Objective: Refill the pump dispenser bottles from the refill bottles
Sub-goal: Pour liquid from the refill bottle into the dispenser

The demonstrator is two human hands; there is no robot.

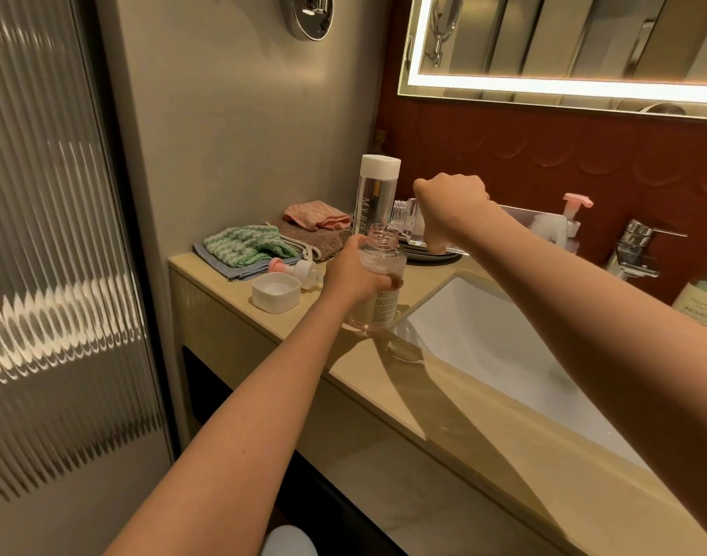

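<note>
The left hand (350, 274), arm stretched forward, gripped the clear pink-tinted plastic pump dispenser bottle (378, 298), which stood open-necked on the beige tabletop (428, 274) beside the white sink (484, 327). The right hand (450, 202), wrist raised, clasped the clear square refill bottle (404, 218), tipped sideways with its mouth just over that neck

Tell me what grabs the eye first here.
Centre frame, the left hand grips an open pump dispenser bottle by the sink, while the right hand tips a clear refill bottle with its mouth over the open neck. Left of them, the detached pump head lies on the counter beside a white cap.
</note>
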